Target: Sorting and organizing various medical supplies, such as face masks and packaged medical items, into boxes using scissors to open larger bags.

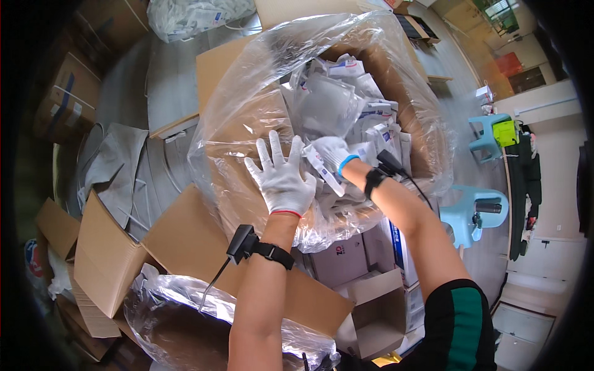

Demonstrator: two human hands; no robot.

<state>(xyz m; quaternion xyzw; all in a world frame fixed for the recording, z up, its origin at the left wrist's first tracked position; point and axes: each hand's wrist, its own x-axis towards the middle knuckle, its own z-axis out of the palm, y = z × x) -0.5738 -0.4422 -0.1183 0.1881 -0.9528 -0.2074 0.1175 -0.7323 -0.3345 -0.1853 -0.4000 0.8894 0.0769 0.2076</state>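
Left hand (283,182): spread wide over plastic liner (315,230)
Right hand (333,154): placed among white packets (325,171); grip cannot be told

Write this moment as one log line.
left hand: spread over clear liner | right hand: among white packets, grip unclear | carton: open, lined, packets inside
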